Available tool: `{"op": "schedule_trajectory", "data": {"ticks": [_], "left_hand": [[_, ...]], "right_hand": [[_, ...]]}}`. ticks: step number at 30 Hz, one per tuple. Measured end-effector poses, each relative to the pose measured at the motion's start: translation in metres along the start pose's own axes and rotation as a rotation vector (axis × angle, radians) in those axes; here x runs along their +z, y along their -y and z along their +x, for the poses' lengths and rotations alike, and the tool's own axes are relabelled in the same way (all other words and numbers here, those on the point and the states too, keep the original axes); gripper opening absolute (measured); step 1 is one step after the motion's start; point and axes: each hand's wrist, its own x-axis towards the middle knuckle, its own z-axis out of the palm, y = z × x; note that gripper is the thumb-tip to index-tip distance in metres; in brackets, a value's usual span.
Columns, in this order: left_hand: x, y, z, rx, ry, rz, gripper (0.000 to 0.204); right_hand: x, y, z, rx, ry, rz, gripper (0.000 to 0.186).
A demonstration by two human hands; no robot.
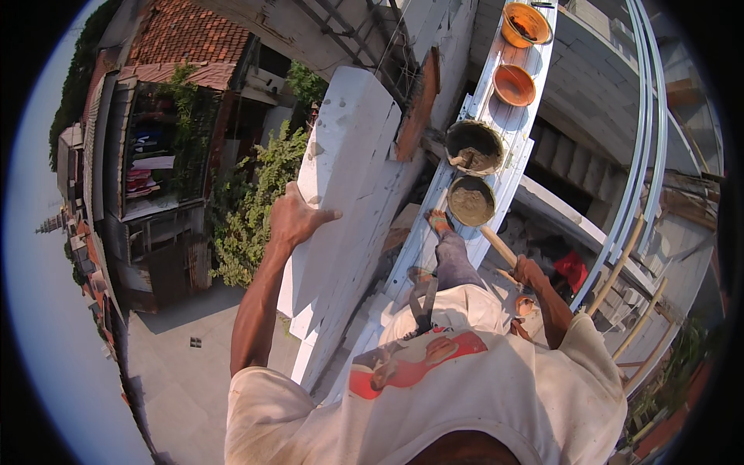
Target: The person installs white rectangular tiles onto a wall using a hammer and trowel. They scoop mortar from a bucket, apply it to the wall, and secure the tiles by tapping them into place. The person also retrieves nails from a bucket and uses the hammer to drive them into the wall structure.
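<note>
Nearest is the wearer's pale shirt (496, 387), bearing a printed picture on a red patch (457, 350), with a dark strap (423, 304) hanging beyond it. The right hand (529, 273) is closed around a wooden handle (501, 246), which slants up toward the nearer mortar bowl (471, 200). The left hand (298, 217) rests on the white block wall (341, 155) to the left, thumb stretched across its face; how far the fingers curl I cannot tell. A bare foot (439, 222) stands on the ribbed plank (508, 124) beside that bowl. Farther along it sit a dark mortar bucket (474, 149), an orange basin (514, 84) and an orange bucket (525, 25), in line, crowding the walkway. A rough wooden board (418, 108) leans at the wall. Long metal rails (645, 124) run down the right; beyond the wall are a leafy shrub (256, 205) and a tiled roof (190, 35).
</note>
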Motion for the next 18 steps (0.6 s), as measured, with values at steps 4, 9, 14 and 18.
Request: {"op": "schedule_trajectory", "data": {"ticks": [4,9,14,18], "left_hand": [[-0.002,-0.007,0.003,-0.05,0.028,0.018,0.089],[0.005,0.003,0.004,-0.05,0.006,0.012,0.089],[0.006,-0.002,0.008,-0.025,-0.01,0.027,0.092],[0.012,0.008,0.017,0.0,-0.021,0.012,0.099]], "right_hand": [[0.001,-0.004,-0.002,-0.012,-0.009,0.019,0.039],[0.034,-0.048,0.017,0.067,0.141,0.181,0.036],[-0.012,0.011,0.024,0.176,0.165,-0.012,0.047],[-0.052,0.035,0.042,0.096,0.201,0.109,0.05]]}}
